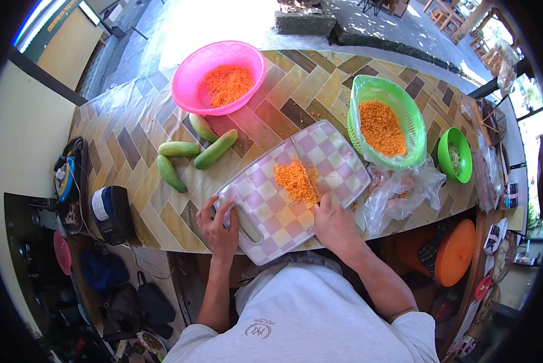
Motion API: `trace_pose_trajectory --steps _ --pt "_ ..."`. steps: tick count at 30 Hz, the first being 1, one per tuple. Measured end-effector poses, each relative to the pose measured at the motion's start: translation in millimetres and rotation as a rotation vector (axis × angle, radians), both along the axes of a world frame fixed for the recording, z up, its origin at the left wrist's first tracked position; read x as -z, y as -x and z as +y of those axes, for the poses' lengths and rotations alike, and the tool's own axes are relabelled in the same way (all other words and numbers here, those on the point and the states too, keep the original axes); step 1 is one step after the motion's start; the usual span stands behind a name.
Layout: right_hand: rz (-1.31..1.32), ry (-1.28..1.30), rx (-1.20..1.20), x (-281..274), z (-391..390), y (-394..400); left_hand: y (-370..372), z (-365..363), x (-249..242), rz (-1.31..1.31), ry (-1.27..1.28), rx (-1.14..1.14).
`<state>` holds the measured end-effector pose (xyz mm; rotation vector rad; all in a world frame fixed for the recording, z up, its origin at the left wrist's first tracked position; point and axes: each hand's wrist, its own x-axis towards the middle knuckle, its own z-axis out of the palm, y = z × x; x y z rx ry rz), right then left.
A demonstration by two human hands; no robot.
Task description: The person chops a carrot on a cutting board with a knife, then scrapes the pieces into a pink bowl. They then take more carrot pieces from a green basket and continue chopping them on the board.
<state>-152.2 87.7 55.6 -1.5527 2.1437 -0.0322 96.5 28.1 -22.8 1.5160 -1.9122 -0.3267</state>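
A checkered cutting board (265, 193) lies tilted on the table, with a heap of finely chopped orange food (296, 180) at its middle. My right hand (335, 224) is closed around the handle of a knife (305, 163), whose thin blade stands along the heap's right side. At the board's left end my left hand (220, 225) rests on the edge beside the handle slot, fingers bent; whether they grip the edge is hard to see. Several green cucumbers (216, 149) lie beyond the board's left end.
A pink basin (184, 72) and a green basket (417, 130) hold chopped orange food. A small green bowl (463, 154) stands at the right. Crumpled clear plastic bags (404, 196) touch the board's right side. A black device (111, 215) sits at the left edge.
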Motion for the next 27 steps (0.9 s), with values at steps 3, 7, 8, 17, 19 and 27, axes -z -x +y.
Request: trace_pose_trajectory --steps 3,7,8,17,19,27 --pt "0.01 0.018 0.005 -5.1 -2.7 1.6 0.7 0.3 -1.2 0.018 -0.012 -0.004" --pt "0.007 0.023 0.022 -4.4 -4.2 -6.3 -0.6 -0.1 0.1 0.016 0.003 -0.008" --pt "-0.006 0.019 0.037 -10.6 -2.6 -8.9 -0.8 0.5 0.0 0.022 -0.001 -0.005" --pt "-0.004 -0.002 0.037 10.1 4.2 -7.0 0.3 1.7 -1.2 -0.007 0.011 0.003" --pt "-0.017 -0.014 0.046 -2.5 2.2 -9.7 0.3 -1.0 -2.5 -0.011 0.026 -0.004" --pt "-0.009 -0.023 0.052 2.3 8.6 -15.5 0.6 -0.1 -1.8 0.036 0.0 -0.001"
